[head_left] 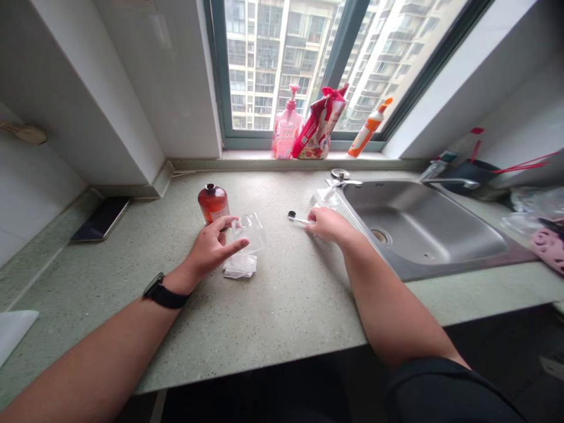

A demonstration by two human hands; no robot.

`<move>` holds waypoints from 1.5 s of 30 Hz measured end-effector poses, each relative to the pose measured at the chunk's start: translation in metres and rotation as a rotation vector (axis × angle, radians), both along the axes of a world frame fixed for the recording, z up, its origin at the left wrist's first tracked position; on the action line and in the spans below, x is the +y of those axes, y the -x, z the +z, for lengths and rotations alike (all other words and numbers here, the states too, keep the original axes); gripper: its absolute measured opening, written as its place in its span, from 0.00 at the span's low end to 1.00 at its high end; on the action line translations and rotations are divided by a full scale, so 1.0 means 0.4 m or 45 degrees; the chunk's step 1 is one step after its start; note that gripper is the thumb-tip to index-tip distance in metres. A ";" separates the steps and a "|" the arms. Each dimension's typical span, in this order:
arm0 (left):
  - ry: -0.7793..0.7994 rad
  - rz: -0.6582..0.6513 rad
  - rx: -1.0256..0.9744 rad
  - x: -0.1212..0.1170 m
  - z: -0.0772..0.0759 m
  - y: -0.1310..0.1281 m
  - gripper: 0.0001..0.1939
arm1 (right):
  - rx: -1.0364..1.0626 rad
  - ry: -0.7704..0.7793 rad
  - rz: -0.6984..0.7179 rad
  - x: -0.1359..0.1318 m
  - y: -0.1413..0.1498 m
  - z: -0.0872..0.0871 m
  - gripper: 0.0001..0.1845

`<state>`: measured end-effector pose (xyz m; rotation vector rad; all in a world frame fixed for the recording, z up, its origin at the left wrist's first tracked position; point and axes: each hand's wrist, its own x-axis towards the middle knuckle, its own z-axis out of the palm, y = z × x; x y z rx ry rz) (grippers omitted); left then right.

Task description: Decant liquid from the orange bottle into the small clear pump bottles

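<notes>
My left hand (211, 247) has its thumb and fingers around a clear, square plastic container (252, 235) with a round mouth. Just behind that hand stands an uncapped amber bottle (213, 201) with reddish-brown contents. Folded white tissue (240, 266) lies in front of the clear container. My right hand (326, 223) is closed, its fingertips on a thin white tube (301, 221). The tube's far end meets or overlaps a small black cap (291, 215); I cannot tell if they are joined. Partly hidden behind the right hand is another clear container with a white top (326, 194).
A steel sink (423, 229) with a tap (458, 183) is at the right. On the sill stand a pink pump bottle (286, 132), a red-and-white pouch (319, 126) and an orange-and-white bottle (366, 132). A phone (101, 220) lies at the left. The counter's front edge (264, 367) runs nearest me.
</notes>
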<state>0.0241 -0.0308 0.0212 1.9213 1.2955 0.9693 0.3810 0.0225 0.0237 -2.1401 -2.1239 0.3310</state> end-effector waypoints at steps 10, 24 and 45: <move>-0.221 0.008 0.077 0.000 -0.016 -0.001 0.34 | 1.007 -0.313 0.262 -0.017 0.066 0.023 0.19; -0.493 0.002 0.251 -0.007 -0.013 0.001 0.36 | 1.410 -0.354 0.530 -0.051 0.148 0.008 0.22; -0.621 -0.054 0.326 -0.031 -0.026 -0.014 0.39 | 1.379 -0.482 0.743 -0.123 0.257 -0.006 0.16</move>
